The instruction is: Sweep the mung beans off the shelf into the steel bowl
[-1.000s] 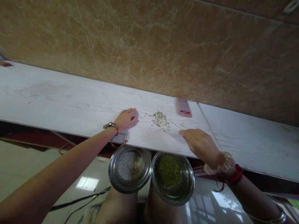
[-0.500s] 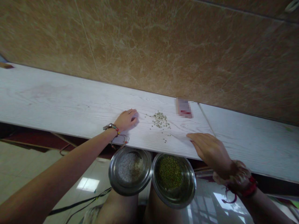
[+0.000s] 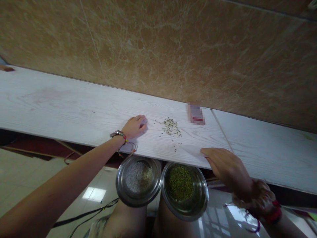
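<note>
My left hand lies on the white wood-grain tabletop, fingers loosely spread and holding nothing visible. Just right of it is a scattered patch of green mung beans, with a few stray beans nearer the front edge. My right hand is at the front edge, its fingers stretched out to the left; its palm side is hidden. Below the edge, a steel bowl of white grains, probably rice, sits over my left leg. Beside it, a second steel bowl over my right leg contains green mung beans.
A blurred-out flat object lies on the narrow tabletop by the brown marbled wall. A brown piece lies at the far left end. Dark cords hang at lower left over the tiled floor.
My right hand has moved slightly down and to the right, away from the scattered beans. My left hand, the bowls and the beans stay as they were.
</note>
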`<state>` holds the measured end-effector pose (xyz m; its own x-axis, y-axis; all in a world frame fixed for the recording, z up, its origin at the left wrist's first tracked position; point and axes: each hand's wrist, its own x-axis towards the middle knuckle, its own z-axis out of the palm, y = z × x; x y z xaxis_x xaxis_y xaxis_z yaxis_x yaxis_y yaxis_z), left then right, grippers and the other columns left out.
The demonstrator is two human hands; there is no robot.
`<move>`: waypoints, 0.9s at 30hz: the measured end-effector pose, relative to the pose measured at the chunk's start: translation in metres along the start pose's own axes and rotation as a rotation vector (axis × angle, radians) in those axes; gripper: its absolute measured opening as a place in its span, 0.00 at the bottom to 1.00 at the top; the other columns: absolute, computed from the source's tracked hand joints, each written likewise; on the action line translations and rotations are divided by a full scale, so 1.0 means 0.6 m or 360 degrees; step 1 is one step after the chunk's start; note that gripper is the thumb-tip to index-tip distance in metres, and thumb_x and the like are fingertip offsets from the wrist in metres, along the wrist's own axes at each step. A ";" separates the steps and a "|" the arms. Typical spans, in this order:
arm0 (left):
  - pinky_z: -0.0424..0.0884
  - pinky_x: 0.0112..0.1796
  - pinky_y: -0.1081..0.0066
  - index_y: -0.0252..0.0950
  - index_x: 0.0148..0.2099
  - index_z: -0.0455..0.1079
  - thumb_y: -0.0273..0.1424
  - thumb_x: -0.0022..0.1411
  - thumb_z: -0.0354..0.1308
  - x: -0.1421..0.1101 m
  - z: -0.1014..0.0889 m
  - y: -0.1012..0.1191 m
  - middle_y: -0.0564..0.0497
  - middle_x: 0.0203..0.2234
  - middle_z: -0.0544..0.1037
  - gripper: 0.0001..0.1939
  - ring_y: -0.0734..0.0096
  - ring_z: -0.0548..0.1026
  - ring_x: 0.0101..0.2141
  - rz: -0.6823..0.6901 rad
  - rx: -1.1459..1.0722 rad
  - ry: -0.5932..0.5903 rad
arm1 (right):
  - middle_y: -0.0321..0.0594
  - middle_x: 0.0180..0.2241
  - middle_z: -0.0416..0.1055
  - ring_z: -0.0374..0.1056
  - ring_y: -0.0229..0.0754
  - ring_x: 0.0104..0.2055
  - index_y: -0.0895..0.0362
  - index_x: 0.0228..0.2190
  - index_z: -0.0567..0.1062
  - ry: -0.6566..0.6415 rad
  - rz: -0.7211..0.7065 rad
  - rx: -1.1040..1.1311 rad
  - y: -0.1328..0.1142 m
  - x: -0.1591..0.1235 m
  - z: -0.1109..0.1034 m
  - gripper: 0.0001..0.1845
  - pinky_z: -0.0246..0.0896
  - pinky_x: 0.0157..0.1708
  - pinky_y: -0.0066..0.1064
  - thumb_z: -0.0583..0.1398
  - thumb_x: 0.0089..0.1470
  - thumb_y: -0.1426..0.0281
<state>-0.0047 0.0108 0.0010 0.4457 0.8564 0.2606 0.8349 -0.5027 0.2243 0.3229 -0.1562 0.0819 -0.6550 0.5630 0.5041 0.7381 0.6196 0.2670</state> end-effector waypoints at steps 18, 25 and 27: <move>0.62 0.56 0.59 0.29 0.56 0.64 0.33 0.61 0.43 -0.001 0.002 0.003 0.40 0.56 0.69 0.24 0.57 0.66 0.57 -0.0016 0.0077 -0.0040 | 0.45 0.30 0.78 0.72 0.41 0.31 0.63 0.36 0.76 0.0053 0.0022 -0.0220 0.018 0.010 0.014 0.13 0.66 0.31 0.31 0.51 0.59 0.78; 0.62 0.57 0.58 0.31 0.57 0.64 0.34 0.61 0.44 -0.001 0.001 0.002 0.42 0.56 0.70 0.24 0.58 0.65 0.57 -0.0014 0.0068 -0.0043 | 0.45 0.31 0.78 0.72 0.40 0.31 0.64 0.35 0.76 -0.0038 -0.0076 -0.0147 0.017 0.013 0.015 0.15 0.66 0.32 0.31 0.50 0.59 0.80; 0.62 0.57 0.58 0.32 0.57 0.64 0.34 0.61 0.44 0.000 0.001 0.001 0.42 0.56 0.70 0.24 0.58 0.66 0.57 -0.0012 0.0064 -0.0036 | 0.45 0.31 0.78 0.73 0.40 0.32 0.63 0.35 0.76 -0.0052 -0.0089 -0.0101 0.015 0.012 0.011 0.15 0.66 0.33 0.31 0.49 0.58 0.81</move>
<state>-0.0042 0.0104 0.0007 0.4461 0.8628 0.2377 0.8504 -0.4914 0.1880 0.3236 -0.1431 0.0827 -0.6994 0.5470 0.4600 0.7085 0.6150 0.3461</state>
